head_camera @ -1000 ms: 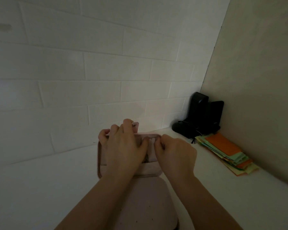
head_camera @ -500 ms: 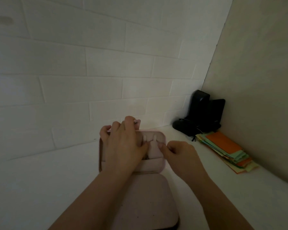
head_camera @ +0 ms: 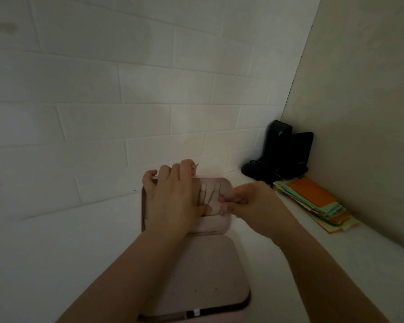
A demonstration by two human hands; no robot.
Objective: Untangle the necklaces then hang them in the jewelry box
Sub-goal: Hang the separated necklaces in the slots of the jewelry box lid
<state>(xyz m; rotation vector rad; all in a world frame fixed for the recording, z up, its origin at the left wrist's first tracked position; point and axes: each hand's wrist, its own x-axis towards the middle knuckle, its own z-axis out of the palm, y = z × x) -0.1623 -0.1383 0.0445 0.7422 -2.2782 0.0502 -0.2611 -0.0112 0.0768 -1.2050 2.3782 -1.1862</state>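
A pink jewelry box (head_camera: 216,271) lies open on the white table in front of me, its far half (head_camera: 222,227) raised toward the wall. Thin necklace chains (head_camera: 208,194) hang down the inside of that far half. My left hand (head_camera: 173,199) lies flat over the left part of the far half, fingers curled over its top edge and thumb pressing the panel. My right hand (head_camera: 245,201) hovers at the right edge of the far half, fingertips pinched together on what looks like a chain end. The dim light hides the fine detail.
A stack of orange, green and yellow paper sheets (head_camera: 313,203) lies to the right against the beige side wall. Black objects (head_camera: 280,155) stand in the corner behind it. A white brick wall runs close behind the box.
My right hand has drawn back to the right and down from the box's top edge. The chains on the far half have come into view. My left hand has stayed in place.
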